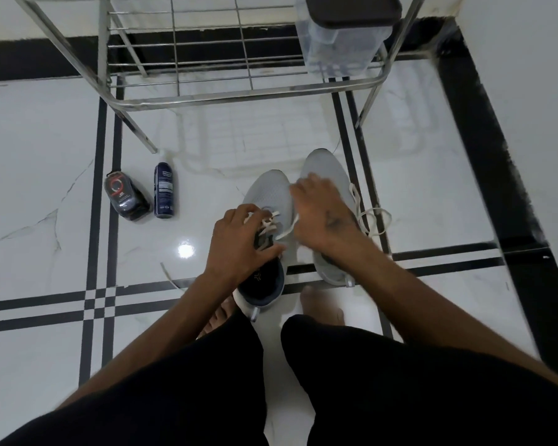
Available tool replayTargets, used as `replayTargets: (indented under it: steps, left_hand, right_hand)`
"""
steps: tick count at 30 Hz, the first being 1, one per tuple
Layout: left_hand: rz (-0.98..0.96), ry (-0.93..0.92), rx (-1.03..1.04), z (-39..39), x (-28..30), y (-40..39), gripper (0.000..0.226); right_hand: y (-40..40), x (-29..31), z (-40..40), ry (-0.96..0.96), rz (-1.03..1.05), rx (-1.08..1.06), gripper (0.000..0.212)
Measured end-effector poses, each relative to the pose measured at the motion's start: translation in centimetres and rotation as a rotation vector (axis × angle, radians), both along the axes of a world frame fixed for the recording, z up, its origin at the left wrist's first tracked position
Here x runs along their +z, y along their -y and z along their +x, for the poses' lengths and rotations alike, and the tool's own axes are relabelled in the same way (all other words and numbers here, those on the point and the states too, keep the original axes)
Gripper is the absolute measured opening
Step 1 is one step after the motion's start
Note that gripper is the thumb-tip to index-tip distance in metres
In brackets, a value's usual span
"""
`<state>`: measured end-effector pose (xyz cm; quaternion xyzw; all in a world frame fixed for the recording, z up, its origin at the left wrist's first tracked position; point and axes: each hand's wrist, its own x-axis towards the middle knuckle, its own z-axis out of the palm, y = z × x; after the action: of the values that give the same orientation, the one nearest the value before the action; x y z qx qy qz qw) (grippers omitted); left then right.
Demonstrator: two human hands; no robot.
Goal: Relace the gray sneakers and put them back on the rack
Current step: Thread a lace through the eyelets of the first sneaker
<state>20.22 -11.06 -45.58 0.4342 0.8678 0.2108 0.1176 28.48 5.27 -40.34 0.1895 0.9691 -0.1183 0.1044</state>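
Observation:
Two gray sneakers stand side by side on the white floor, toes pointing away from me. The left sneaker [266, 194] has a dark lining, and its white lace [271, 224] is threaded partway. My left hand [239, 243] grips that shoe at the tongue and lace area. My right hand [322, 214] pulls one end of the same lace across to the right. Beneath my right hand lies the right sneaker [327, 167], with a loose lace loop [376, 220] trailing on the floor beside it. The metal shoe rack [239, 91] stands just beyond the shoes.
A dark blue spray can [164, 191] and a dark pouch-like pack [124, 196] sit on the floor to the left of the rack's leg. A clear container with a dark lid [345, 33] rests on the rack's right side. My bare feet and dark-clad legs are below the shoes.

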Motion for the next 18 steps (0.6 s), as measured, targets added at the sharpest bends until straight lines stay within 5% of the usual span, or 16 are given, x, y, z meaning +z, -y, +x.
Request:
replayTargets:
  steps: [3, 9, 18]
  left_hand:
    - [-0.02, 0.065, 0.065, 0.6, 0.2, 1.5, 0.084]
    - [-0.033, 0.129, 0.161, 1.4, -0.9, 3.4, 0.072]
    - [0.024, 0.195, 0.251, 0.6, -1.1, 3.9, 0.089]
  right_hand:
    - [2.8, -2.3, -1.3, 0.125, -0.082, 0.166, 0.032]
    - [1.1, -2.7, -0.8, 0.167, -0.413, -0.001, 0.032]
    - [-5.3, 3.2, 1.5, 0.066, 0.165, 0.003, 0.022]
